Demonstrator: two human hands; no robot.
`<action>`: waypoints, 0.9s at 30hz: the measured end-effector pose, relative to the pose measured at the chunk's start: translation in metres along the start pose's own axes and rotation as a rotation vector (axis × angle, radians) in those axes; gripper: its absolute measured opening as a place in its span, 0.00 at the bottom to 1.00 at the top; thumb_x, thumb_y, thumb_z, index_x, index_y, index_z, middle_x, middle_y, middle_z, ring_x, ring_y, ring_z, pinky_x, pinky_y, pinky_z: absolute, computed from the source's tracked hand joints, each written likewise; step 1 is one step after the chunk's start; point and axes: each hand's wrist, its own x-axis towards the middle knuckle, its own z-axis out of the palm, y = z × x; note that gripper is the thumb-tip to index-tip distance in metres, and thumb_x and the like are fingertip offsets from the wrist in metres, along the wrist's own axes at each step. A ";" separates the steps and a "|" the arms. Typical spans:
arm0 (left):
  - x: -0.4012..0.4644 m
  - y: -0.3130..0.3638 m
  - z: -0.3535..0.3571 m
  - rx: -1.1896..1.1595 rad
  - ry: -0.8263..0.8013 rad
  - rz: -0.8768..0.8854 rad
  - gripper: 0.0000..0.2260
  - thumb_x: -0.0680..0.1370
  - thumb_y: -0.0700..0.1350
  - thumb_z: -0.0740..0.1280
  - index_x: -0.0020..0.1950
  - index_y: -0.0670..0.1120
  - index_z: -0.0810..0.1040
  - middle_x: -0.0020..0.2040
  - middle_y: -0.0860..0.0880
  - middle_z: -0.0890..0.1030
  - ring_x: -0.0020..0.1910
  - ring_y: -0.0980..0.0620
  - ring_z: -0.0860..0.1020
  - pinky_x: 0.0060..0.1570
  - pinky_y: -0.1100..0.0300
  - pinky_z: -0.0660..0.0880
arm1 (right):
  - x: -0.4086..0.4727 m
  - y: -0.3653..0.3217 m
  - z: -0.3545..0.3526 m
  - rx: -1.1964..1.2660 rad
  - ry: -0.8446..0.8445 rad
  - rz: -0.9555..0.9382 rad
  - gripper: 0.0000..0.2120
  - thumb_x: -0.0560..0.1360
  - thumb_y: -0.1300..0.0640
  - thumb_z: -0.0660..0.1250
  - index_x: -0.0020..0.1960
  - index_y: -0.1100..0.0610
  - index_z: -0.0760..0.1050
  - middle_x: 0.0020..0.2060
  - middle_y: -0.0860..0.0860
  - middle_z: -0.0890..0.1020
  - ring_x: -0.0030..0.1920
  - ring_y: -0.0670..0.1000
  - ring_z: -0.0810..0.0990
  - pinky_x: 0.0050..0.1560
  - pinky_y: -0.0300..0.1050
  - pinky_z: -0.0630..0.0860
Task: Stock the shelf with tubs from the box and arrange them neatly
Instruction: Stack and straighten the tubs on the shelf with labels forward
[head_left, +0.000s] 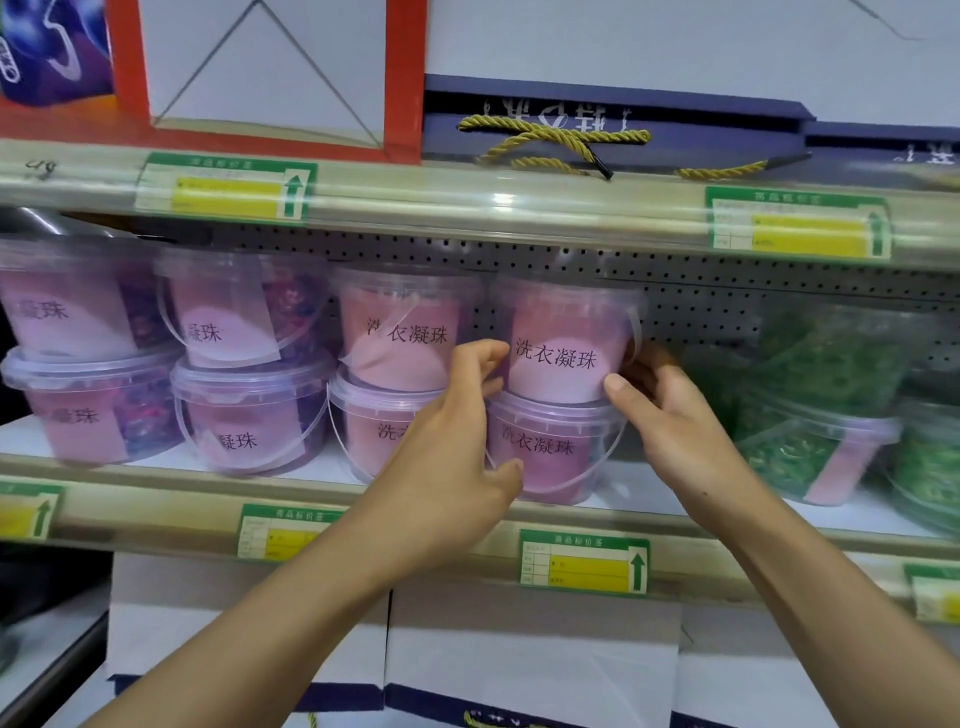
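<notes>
Gripping the top pink tub (563, 345) at frame centre, both hands (452, 431) (670, 415) curl round its sides. Squaring it on the lower tub (550, 447) likely comes next.

Left hand (457, 441) covers most of the label on the lower tub (379, 421) at 9 o'clock of centre; only the first characters show. Right hand (670, 415) fingertips go behind the top tub (561, 343), out of sight. Far-left tubs (78, 312) blurred, labels cut by the turn of the wall. Green tubs (831, 374) at 3 o'clock smeared, label text unreadable. Price tags (584, 561) too small to read. Gift bags (530, 654) at 6 o'clock cut off by the bottom edge.
</notes>
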 end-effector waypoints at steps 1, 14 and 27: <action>0.001 -0.001 -0.001 0.014 -0.010 0.003 0.33 0.73 0.38 0.68 0.68 0.59 0.53 0.70 0.57 0.64 0.70 0.65 0.62 0.65 0.64 0.65 | -0.001 0.000 0.000 -0.014 0.002 0.002 0.18 0.79 0.54 0.61 0.67 0.53 0.67 0.59 0.47 0.78 0.59 0.46 0.76 0.61 0.45 0.71; -0.010 -0.011 0.002 0.172 0.013 0.074 0.33 0.74 0.39 0.67 0.70 0.57 0.51 0.74 0.57 0.61 0.71 0.60 0.62 0.65 0.66 0.63 | -0.032 0.000 0.004 -0.120 0.138 0.035 0.26 0.72 0.49 0.68 0.66 0.52 0.64 0.61 0.48 0.74 0.60 0.48 0.74 0.63 0.51 0.72; -0.007 -0.014 0.001 0.221 0.072 0.163 0.26 0.71 0.38 0.68 0.61 0.54 0.58 0.65 0.53 0.71 0.64 0.53 0.71 0.58 0.54 0.72 | -0.032 0.010 0.000 -0.155 -0.006 -0.045 0.19 0.73 0.57 0.69 0.61 0.49 0.67 0.57 0.47 0.78 0.58 0.45 0.78 0.62 0.48 0.74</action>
